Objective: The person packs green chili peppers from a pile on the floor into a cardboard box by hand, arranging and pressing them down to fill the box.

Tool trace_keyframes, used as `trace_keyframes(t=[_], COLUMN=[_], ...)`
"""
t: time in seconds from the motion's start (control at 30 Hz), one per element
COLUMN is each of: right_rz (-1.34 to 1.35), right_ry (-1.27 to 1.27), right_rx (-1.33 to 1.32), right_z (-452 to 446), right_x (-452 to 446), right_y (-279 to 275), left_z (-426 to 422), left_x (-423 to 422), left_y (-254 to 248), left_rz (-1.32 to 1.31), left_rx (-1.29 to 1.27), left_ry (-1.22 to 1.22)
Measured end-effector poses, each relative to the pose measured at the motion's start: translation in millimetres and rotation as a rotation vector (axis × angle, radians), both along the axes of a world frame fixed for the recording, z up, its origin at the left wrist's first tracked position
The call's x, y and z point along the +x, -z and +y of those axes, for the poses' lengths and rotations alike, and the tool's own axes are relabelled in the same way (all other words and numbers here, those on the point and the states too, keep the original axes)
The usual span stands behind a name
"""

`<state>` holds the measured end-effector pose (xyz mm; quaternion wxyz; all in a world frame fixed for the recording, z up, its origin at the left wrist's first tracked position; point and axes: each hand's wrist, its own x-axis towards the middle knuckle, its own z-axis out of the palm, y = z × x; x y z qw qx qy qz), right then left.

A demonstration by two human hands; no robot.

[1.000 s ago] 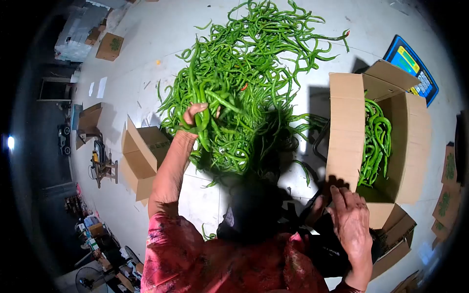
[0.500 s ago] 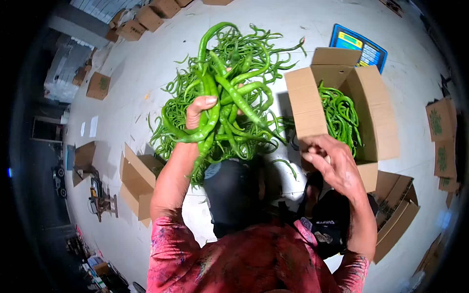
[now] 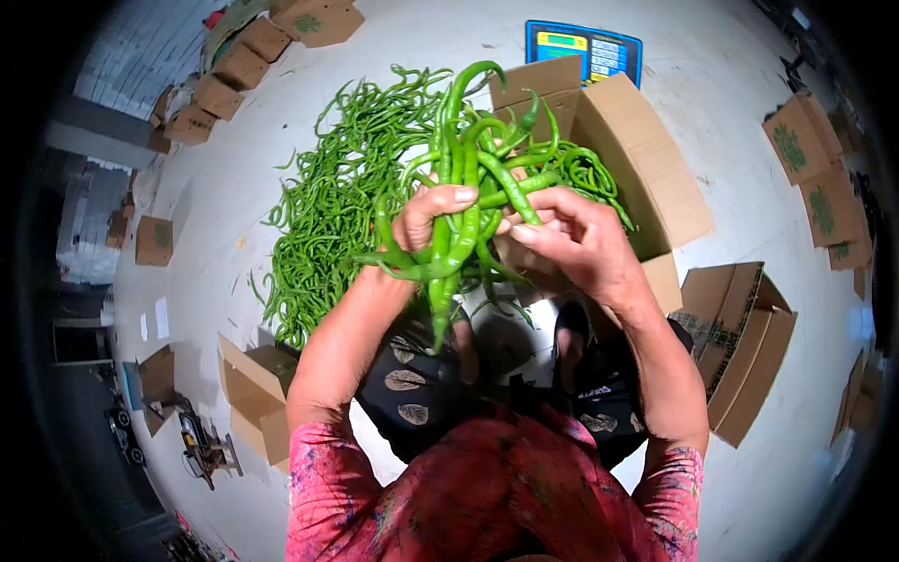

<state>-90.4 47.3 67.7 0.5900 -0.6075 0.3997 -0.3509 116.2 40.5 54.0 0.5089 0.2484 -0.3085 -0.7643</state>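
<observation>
My left hand [image 3: 427,223] is wrapped round a bunch of long green peppers [image 3: 459,178], held up in front of my knees. My right hand [image 3: 582,245] touches the right side of the bunch, thumb and fingers pinched on a pepper [image 3: 510,189]. Behind and to the left, a large pile of green peppers [image 3: 328,220] lies on the floor. An open cardboard box [image 3: 646,155] stands just beyond my right hand, with more peppers [image 3: 590,176] inside; the bunch and my right hand hide part of it.
A blue scale display [image 3: 585,51] stands behind the box. Another open box [image 3: 740,347] is at the right, and a smaller open one [image 3: 257,398] at the left. Closed boxes [image 3: 815,178] are stacked far right. A small wooden stand [image 3: 208,445] is at the lower left.
My left hand has lifted the pepper bunch from the pile and carried it rightward. My right hand has left the box's flap and come to the bunch, taking hold of a pepper. The view has turned right.
</observation>
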Motion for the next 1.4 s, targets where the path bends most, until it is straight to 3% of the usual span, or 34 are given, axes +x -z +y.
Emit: trace_keyframes(t=[0.03,0.1,0.17,0.27,0.37,0.5,0.6,0.8,1.13,1.4], right_rz=[0.111,-0.072,-0.207,-0.135,0.067,0.004,-0.095,-0.178,-0.388,-0.262], right_ry=[-0.024,0.011,0.046,0.127,0.233,0.410,0.400,0.454,0.394,0.473], right_rx=[-0.024,0.091,0.181,0.178,-0.067,0.028,0.091,0.021,0.091,0.137], right_z=[-1.4,-5.4,-9.2,-14.6,-19.0,-26.9,-41.1,-48.7,-51.1,-57.8], right_x=[-3.1,-9.0,-15.7,-29.0,-34.9,-34.3,-39.7,-51.9,-59.8,-70.9], right_y=[-0.3,0.7,-5.5,-6.7,10.4,7.1,18.0,16.2,20.2,30.1], left_z=[0.8,5.4,5.7,2.7,0.2,-4.6,-12.4,-26.4,-20.0,-19.1], left_x=[-0.7,-8.6,-21.8,-25.1,-30.8,-37.9,-39.1,-32.9,-27.6,-16.1], left_y=[4.3,7.2,1.7,10.2,19.0,28.1,35.4,39.4,27.9,22.0], left_rz=[-0.063,-0.166,-0.064,0.071,0.034,0.077,0.125,-0.184,0.002,0.000], left_rx=[0.099,0.180,0.150,0.201,0.229,0.282,0.258,0.141,0.080,-0.028], left_ry=[0.029,-0.020,-0.015,0.112,0.127,0.141,0.187,0.149,0.078,-0.013])
